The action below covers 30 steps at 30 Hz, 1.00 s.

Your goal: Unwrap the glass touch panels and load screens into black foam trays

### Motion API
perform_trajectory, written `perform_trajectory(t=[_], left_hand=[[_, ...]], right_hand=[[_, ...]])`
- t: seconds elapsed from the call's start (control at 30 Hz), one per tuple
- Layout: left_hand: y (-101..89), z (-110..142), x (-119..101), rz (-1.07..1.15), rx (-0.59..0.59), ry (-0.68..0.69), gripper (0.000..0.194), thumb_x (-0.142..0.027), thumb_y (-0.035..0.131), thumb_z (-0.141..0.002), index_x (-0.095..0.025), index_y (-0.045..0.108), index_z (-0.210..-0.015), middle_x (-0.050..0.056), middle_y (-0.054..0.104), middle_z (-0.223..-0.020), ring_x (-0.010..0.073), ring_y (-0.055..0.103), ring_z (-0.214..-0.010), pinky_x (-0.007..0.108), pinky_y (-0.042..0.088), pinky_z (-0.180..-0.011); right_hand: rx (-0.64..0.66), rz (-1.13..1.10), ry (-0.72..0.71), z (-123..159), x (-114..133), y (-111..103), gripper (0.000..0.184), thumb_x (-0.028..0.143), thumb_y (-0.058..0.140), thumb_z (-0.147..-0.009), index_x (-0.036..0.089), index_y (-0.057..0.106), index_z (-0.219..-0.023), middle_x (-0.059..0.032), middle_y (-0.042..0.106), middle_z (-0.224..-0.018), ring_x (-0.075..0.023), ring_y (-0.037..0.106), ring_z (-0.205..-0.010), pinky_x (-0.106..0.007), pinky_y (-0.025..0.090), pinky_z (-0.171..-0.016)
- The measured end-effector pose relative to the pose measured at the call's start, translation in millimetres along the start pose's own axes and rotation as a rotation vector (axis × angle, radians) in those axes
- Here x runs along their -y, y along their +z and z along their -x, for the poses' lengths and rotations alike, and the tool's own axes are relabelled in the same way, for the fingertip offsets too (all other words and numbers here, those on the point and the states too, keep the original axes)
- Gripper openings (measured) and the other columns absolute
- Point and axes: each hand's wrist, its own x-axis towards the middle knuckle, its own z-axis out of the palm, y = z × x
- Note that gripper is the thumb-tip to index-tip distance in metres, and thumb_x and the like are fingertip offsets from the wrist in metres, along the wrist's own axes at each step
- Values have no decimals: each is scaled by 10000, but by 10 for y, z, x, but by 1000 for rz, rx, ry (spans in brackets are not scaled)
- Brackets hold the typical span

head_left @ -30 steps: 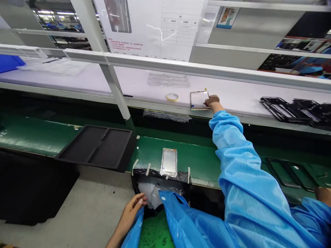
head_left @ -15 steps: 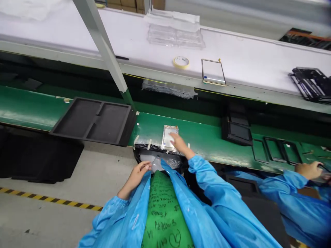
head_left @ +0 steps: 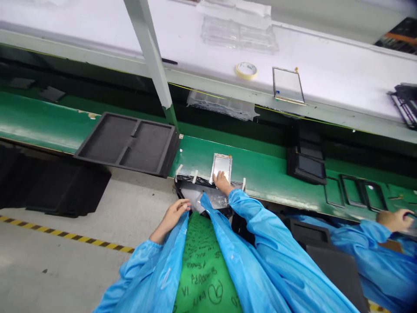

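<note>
A thin display panel (head_left: 223,162) with a pale face and a metallic border lies flat on the green bench, close to its front edge. My right hand (head_left: 223,182) is over the panel's near end, fingers bent and drawn together; whatever is between the fingertips is hidden. Below it, a black-lined bag (head_left: 185,179) is taped to the bench edge, with clear plastic film (head_left: 213,200) inside. My left hand (head_left: 174,216) hangs beside the bag and my blue coat, fingers loosely stretched out, holding nothing visible.
Left of the panel is a black tray (head_left: 146,143) jutting past the bench edge. A grey post (head_left: 153,56) rises behind it. The upper shelf bears a tape roll (head_left: 246,70) and a framed panel (head_left: 289,84). At right are black frames (head_left: 353,191) and a co-worker's hand (head_left: 395,220).
My right hand has slid from the middle of the panel to its near end, and its extended finger has curled in. My left hand stays about the same. The view has shifted slightly.
</note>
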Motion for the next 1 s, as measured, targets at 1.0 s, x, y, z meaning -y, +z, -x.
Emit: perform_trajectory(t=[1.0], left_hand=[[569, -917, -326, 679, 548, -256, 650, -608, 542, -929, -89, 570, -1319, 178, 708, -1168, 274, 709, -941, 371, 579, -800]], right_hand=[[-474, -529, -340, 1325, 797, -782, 141, 296, 531, -995, 197, 609, -932, -79, 640, -985, -183, 590, -914, -271, 457, -759]])
